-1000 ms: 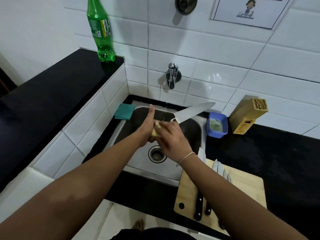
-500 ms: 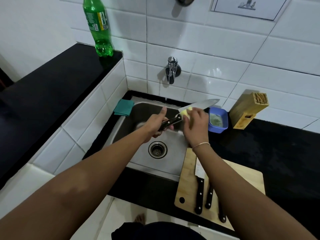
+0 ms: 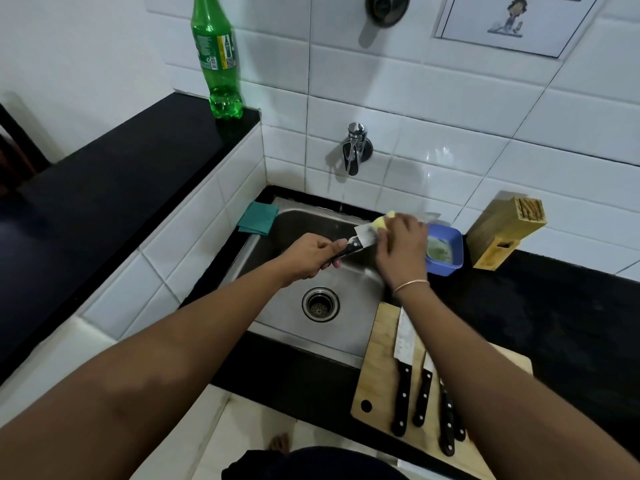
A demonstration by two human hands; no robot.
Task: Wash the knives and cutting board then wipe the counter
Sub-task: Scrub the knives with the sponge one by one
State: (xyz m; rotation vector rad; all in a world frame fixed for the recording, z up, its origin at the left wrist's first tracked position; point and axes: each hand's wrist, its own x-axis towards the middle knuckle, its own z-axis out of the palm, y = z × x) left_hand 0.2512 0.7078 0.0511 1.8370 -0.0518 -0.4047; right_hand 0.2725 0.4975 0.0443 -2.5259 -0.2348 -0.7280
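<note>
Here the large knife [image 3: 367, 234] is held over the steel sink [image 3: 349, 271], its black handle wrapped in the curled fingers of the left hand [image 3: 308, 255] and its blade slanting up and to the right toward the tiled wall. The right hand [image 3: 403, 247] grips a yellow sponge [image 3: 382, 221] and presses it against the blade's flat, covering most of the blade so that only the heel and a blurred tip show. The drain [image 3: 320, 304] sits in the sink floor below the hands, and a chrome tap [image 3: 355, 147] juts from the wall above. Just right of the sink, a wooden cutting board [image 3: 379, 368] lies on the black counter [image 3: 554, 323], partly under the right forearm; several black-handled knives [image 3: 403, 368] lie on it side by side, blades pointing away from the person. How many there are I cannot tell, since the arm hides some. A blue tub [image 3: 446, 251] with pale green residue sits on the counter behind the right hand, and a wooden knife block [image 3: 505, 233] stands beside it against the wall. A folded teal cloth [image 3: 258, 218] rests at the sink's left rear corner, and a green plastic bottle [image 3: 217, 57] stands on the raised black ledge on the left.
</note>
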